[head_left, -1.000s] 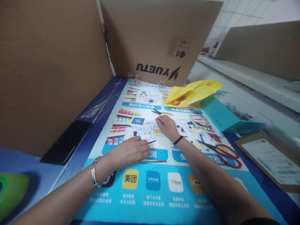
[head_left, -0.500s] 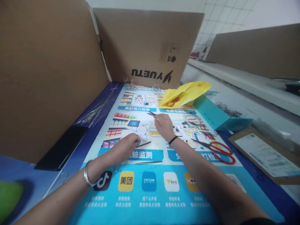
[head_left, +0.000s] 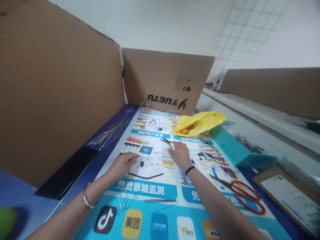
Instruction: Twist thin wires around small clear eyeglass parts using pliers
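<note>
My right hand is closed around a small pair of pliers; their dark, pointed jaws stick out to the left and a bit of yellow handle shows. Left of it, my left hand is low over the printed sheet with its fingers curled and pressed together. Whatever may be between those fingers is too small to make out. Between the two hands lies a thin wire piece bent into petal-like loops. Slender loose wires rest on the sheet below my left wrist.
Red-handled scissors lie at right, near a coil of wire. Behind them are a yellow bag and a teal box of wire pieces. Cardboard panels wall the left and back. Clear-wrapped sticks lie left.
My view has tipped upward, so the table appears lower. My left hand has moved left, away from the looped wire piece. My right hand still grips the pliers.
</note>
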The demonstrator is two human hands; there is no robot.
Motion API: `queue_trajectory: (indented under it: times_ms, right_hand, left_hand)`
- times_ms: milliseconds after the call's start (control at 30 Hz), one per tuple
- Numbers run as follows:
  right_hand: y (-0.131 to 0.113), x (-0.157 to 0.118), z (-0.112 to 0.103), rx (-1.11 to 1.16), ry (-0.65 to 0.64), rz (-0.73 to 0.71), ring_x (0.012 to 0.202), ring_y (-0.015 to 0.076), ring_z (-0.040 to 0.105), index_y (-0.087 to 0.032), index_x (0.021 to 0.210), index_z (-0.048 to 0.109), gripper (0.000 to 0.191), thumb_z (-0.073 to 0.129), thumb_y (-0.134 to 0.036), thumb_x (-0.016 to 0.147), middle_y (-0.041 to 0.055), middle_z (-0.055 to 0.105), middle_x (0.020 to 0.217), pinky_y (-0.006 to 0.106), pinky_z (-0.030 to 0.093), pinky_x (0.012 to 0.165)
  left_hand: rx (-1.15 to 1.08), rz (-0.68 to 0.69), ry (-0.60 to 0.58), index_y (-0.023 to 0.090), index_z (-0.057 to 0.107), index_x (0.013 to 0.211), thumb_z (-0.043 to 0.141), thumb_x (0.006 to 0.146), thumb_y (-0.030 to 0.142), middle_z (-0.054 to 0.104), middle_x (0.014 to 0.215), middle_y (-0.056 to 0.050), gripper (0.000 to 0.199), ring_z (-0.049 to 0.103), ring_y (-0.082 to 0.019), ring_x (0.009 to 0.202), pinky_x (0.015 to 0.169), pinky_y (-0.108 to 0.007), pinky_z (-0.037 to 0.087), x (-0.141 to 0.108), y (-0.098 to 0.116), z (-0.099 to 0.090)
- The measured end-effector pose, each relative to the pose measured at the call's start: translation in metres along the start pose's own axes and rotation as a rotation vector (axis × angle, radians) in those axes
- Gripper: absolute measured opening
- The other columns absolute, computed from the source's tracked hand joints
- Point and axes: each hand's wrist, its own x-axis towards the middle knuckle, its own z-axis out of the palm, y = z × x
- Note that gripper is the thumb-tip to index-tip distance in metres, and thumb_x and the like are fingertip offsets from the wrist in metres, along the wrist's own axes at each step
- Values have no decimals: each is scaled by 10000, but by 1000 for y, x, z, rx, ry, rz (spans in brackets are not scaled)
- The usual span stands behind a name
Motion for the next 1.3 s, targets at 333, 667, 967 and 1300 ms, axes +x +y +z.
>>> queue_trajectory:
  times_ms: [333,667,967,1300]
  right_hand:
    - [2,18,4,-116,-77,-111,992,258,449,-161,1076,563,371,402,-414,857,132,552,1008,374,318,830]
    - [-8,3,-7,0,-22,-126,904,219,505,-105,987,546,255,406,-271,853,130,557,930,327,386,789]
    - [-39,-17,-49,354,-341,-505,839,171,535,-170,970,589,268,509,-374,815,63,571,904,280,413,754]
    - [-3,0,-21,114,-151,-241,907,185,519,-151,998,576,315,479,-402,833,89,563,962,280,393,778]
  left_hand:
    - [-76,-26,18,185,629,753,450,783,316,631,687,10,223,552,-144,673,616,-228,381,0,5,1]
    - [-62,24,146,203,639,748,467,808,293,645,735,9,203,576,-155,719,657,-251,403,-7,12,4]
    - [285,99,197,221,627,825,452,838,275,667,831,-8,183,593,-163,775,673,-250,395,-11,13,-2]
    - [475,407,-214,186,634,846,414,863,258,624,822,-56,233,564,-189,794,699,-295,418,-20,32,4]
